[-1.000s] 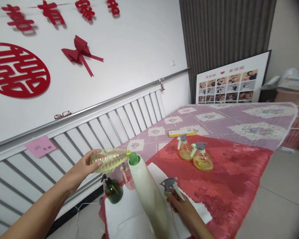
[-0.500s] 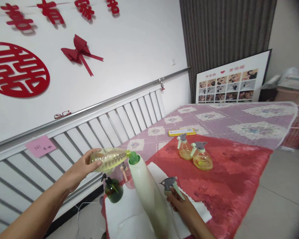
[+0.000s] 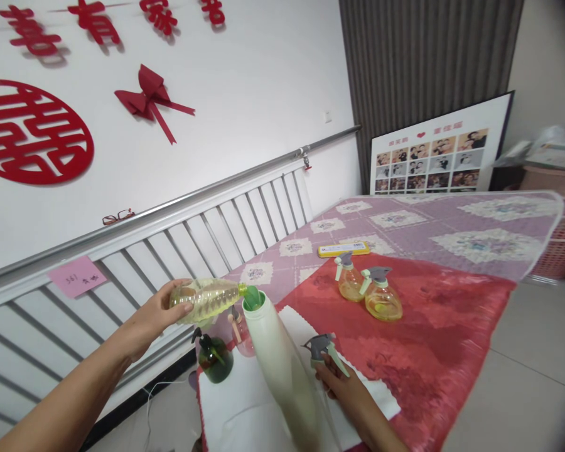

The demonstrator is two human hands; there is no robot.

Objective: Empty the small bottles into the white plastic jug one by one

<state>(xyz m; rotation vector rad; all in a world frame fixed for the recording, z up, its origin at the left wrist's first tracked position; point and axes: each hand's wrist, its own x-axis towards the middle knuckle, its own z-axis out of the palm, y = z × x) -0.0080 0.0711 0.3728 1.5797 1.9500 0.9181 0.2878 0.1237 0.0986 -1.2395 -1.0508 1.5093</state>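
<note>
My left hand (image 3: 172, 305) is wrapped round a clear ribbed plastic bottle (image 3: 214, 300), which holds pale yellow liquid. The bottle lies almost level, its neck against a green funnel-like piece (image 3: 253, 297) in the mouth of a tall pale green bottle (image 3: 282, 370). In my right hand (image 3: 338, 378) is a grey spray head (image 3: 322, 347) with a pale trigger; what is below it is hard to make out. Left of the tall bottle stand a dark green pump bottle (image 3: 215, 359) and a pinkish spray bottle (image 3: 243, 337), the latter partly hidden.
Two spray bottles (image 3: 383, 301) with yellow liquid stand on the red cloth (image 3: 433, 339). Behind them lies a yellow-edged flat box (image 3: 343, 249). A white cloth (image 3: 238, 411) is under the tall bottle. A white radiator (image 3: 207, 242) runs along the wall at the left.
</note>
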